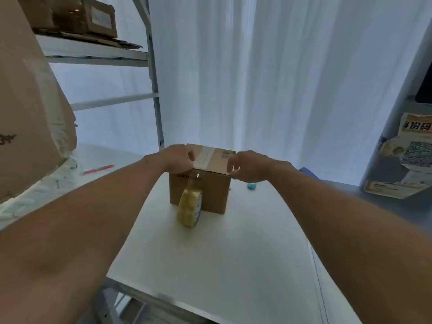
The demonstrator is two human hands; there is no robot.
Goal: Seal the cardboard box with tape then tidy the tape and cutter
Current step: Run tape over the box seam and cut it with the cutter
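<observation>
A small brown cardboard box (212,190) stands on the white table (210,265), flaps closed, with a strip of clear tape (203,156) running across its top. The yellowish tape roll (189,210) hangs down the box's front face, still joined to that strip, its lower edge at the table. My left hand (178,159) presses on the top's left side, fingers curled at the tape. My right hand (251,167) rests at the top right corner of the box, fingers bent against the edge. A red cutter (99,169) lies on the surface far left.
A small teal round object (252,186) sits on the table right of the box. Metal shelving (153,73) with cardboard boxes (93,17) rises at the left, and a large carton (28,108) looms close at left. White curtains hang behind. Printed posters (406,160) lean at the right.
</observation>
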